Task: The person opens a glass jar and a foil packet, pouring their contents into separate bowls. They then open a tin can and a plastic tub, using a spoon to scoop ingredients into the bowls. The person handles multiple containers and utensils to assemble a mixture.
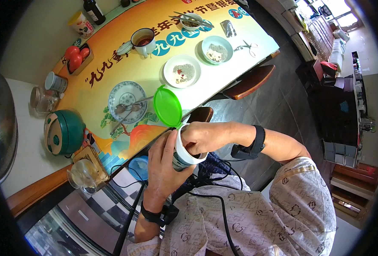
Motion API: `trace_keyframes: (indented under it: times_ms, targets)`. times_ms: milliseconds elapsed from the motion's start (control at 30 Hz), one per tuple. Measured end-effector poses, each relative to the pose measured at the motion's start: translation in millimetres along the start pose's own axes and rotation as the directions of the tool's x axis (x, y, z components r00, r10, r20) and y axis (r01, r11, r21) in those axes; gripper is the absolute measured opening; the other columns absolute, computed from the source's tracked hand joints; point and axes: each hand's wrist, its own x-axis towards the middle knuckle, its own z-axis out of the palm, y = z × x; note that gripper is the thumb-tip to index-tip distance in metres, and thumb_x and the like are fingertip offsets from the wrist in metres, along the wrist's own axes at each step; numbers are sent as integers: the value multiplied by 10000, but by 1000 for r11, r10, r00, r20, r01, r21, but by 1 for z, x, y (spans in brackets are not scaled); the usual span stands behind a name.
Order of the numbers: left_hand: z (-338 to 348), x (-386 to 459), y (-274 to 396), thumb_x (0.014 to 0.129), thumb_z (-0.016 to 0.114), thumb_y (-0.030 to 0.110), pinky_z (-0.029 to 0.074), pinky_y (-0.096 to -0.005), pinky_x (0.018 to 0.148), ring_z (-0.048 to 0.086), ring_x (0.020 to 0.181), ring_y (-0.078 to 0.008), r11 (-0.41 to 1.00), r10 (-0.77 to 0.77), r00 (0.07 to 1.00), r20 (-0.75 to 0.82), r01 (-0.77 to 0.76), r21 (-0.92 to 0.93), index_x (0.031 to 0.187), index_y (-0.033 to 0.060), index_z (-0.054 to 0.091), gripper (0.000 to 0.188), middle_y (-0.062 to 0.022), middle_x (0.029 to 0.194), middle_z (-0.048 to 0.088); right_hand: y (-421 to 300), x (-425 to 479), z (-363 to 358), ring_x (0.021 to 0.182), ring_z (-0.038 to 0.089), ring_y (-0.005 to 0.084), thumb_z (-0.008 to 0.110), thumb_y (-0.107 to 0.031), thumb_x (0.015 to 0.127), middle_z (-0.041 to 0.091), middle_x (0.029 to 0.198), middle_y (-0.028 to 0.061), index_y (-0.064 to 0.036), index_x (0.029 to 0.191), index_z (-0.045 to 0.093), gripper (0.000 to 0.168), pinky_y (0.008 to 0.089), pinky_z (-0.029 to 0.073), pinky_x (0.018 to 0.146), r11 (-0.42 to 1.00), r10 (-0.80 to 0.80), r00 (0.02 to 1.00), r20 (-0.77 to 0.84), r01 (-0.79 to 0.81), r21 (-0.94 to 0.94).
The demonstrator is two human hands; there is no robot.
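My left hand (166, 160) grips a white plastic canister (179, 153) with a printed side, tilted near the table's edge. Its green hinged lid (167, 107) hangs open over the tabletop. The fingers of my right hand (203, 137) reach inside the canister's mouth, and what they touch in there is hidden. Just beyond the lid stands a white bowl (182, 71) with grey powder, pale pieces and red bits. A pale blue bowl (217, 49) beside it holds grey powder and pale pieces. Spoons (125, 108) rest in a blue-patterned bowl (118, 92) to the left.
An enamel mug (147, 49), a small bowl with chopsticks (192, 21), a foil packet (228, 28) and scissors (249, 48) lie farther back. Tomatoes (76, 60), a green rice cooker (64, 132) and a glass jug (83, 176) stand left. Black cables (222, 204) cross my lap.
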Motion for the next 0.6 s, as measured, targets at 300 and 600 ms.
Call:
trace_keyframes:
  times_ms: [300,600]
  targets:
    - [11,20,-1,608,953,150,452,-510,1102,537,1304,-417,990,-80,997,8,80,-115,1538,46,427,1073,-221,1421,542,12,-33,-38,837,698,100,747,-119,971,736,947,40,-3,1067,709,154,250,583,732,680,192,980,-41,-103,726]
    - [10,46,9,564,975,122,491,-467,1087,585,1291,-390,980,-96,995,-35,88,-176,1501,11,480,1066,-210,1394,586,73,-70,-145,803,721,89,710,-49,987,739,963,46,-24,1082,704,98,199,630,738,600,350,737,-578,297,743]
